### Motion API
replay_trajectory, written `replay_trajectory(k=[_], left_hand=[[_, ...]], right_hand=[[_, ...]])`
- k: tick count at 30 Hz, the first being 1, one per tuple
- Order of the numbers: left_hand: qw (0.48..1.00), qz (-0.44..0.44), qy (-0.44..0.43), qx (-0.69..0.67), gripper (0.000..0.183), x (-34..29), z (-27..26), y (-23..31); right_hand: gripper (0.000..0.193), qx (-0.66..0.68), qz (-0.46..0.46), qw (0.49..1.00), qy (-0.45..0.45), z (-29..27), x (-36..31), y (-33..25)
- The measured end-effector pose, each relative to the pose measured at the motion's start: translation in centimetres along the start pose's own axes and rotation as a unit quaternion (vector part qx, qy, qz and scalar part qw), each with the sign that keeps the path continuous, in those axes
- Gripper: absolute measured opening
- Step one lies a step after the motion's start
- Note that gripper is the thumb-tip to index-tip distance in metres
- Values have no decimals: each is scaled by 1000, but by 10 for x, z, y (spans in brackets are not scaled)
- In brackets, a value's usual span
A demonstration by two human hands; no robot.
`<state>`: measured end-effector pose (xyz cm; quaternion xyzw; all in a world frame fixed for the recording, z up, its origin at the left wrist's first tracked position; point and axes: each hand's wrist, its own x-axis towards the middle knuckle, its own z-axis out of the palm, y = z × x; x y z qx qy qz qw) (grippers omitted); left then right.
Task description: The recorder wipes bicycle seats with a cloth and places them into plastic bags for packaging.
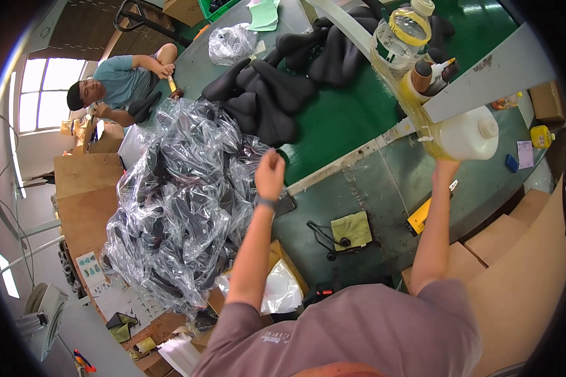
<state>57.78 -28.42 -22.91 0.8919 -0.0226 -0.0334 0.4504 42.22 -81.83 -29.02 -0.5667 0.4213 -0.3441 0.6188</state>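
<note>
My left hand point(270, 176) is raised near the green belt's edge, fingers curled in; whatever they may hold is hidden. Just beyond it lie black bicycle saddles point(277, 100), piled loosely. To its left is a big heap of saddles in clear plastic bags point(176, 195). Stretched out to the right, my right hand point(446, 168) shows only its wrist edge. A white plastic jug point(468, 135), taped to a grey metal bar, covers the fingers, so I cannot tell whether they grip anything.
The metal bar point(478, 81) crosses above the green belt point(339, 125), carrying a clear bottle point(402, 38). A folded green cloth point(352, 231) and a yellow box point(421, 217) lie on the near table. Across the table, a person point(122, 81) holds a saddle. Cardboard point(509, 251) stands at right.
</note>
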Motion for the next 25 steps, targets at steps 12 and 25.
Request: replay_trajectory(k=[12, 25], left_hand=[[923, -69, 146, 350, 117, 213, 104, -23], [995, 40, 53, 81, 60, 117, 43, 24]], right_hand=[[90, -385, 133, 874, -266, -7, -237, -26], [141, -142, 78, 959, -233, 345, 3, 26]])
